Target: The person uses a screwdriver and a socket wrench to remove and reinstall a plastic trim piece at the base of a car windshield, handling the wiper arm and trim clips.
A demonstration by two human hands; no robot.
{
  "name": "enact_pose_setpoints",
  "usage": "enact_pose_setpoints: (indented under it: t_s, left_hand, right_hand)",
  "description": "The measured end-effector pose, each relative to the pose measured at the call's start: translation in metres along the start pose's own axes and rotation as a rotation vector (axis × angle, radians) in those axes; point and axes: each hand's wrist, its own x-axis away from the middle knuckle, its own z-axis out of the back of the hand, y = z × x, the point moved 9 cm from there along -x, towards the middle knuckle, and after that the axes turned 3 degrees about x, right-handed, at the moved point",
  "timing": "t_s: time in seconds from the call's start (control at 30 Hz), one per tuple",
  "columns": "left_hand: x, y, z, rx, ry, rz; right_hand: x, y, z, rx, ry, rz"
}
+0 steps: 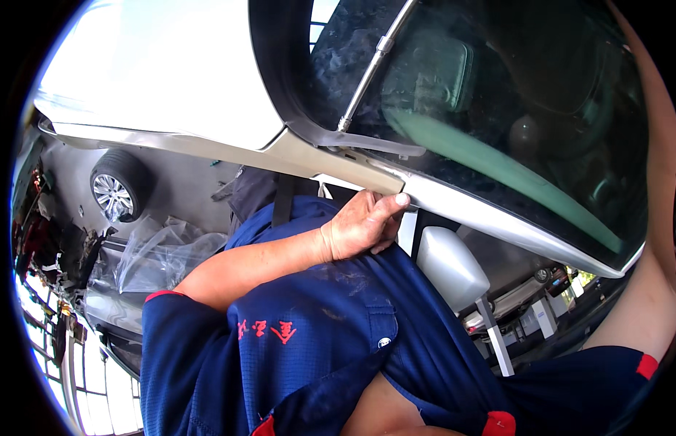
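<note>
My left hand (361, 221) is at the lower edge of a pale champagne trim piece (327, 161) on a white car body, thumb against its end and fingers curled under it. Just right of it, a silver pillar (483, 221) runs along the dark windshield (541, 109). Above my hand lie a black plastic cowl edge (381, 143) and a metal wiper arm or rod (378, 58). My right arm (643, 298) reaches up along the glass at the far right; its hand is out of view.
A white hood (149, 58) fills the upper left. A side mirror (450, 265) hangs below the pillar. A loose wheel (116, 185), crumpled clear plastic (163, 254) and a grey car part (112, 312) are at the left. Another vehicle (516, 298) shows at the lower right.
</note>
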Motion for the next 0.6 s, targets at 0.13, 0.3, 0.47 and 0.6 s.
enact_pose_setpoints:
  t_s: [0.13,0.3,0.47,0.6]
  left_hand:
    - [-0.001,-0.005,-0.003,0.064,-0.020,0.044]
    - [0.002,-0.008,0.003,0.053,-0.032,0.027]
    - [0.005,0.003,-0.001,0.071,-0.040,0.031]
    - [0.009,-0.001,0.008,0.077,0.009,0.035]
  right_hand:
    - [-0.005,0.003,0.002,-0.068,-0.087,-0.088]
    - [-0.032,-0.007,0.005,-0.047,-0.290,0.074]
    - [-0.050,0.004,-0.002,0.061,-0.446,-0.126]
    - [-0.079,0.016,-0.003,-0.177,-0.653,0.041]
